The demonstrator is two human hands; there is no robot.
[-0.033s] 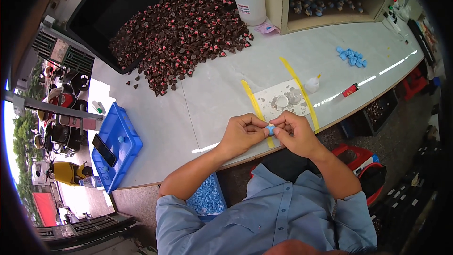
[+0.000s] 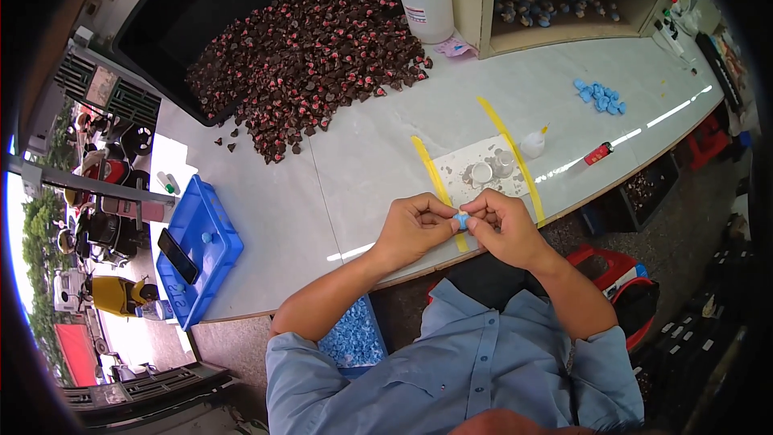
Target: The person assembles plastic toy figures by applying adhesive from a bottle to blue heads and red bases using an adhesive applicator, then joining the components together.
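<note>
Between the fingertips of both hands is a small light-blue piece point(image 2: 461, 221) with a pale cream bit at its top. My left hand point(image 2: 416, 225) pinches it from the left, and my right hand point(image 2: 507, 229) from the right. The fingers hide much of its shape. Just beyond my hands, a white stained sheet point(image 2: 459, 191) lies between yellow tape strips point(image 2: 510, 141). On it stand a small round white cup point(image 2: 481, 173) and a clear little jar point(image 2: 503, 163). Right of the sheet is a small squeeze bottle point(image 2: 533, 143) with a yellow tip.
A black bin point(image 2: 169, 40) spills a heap of dark brown and pink pieces point(image 2: 314, 56) at the far left. Beyond stand a white jug point(image 2: 425, 0) and a shelf box point(image 2: 485, 20). Blue pieces point(image 2: 600, 98) and a red tube point(image 2: 598, 154) lie right. A blue tray point(image 2: 229, 234) holds a phone point(image 2: 178, 257).
</note>
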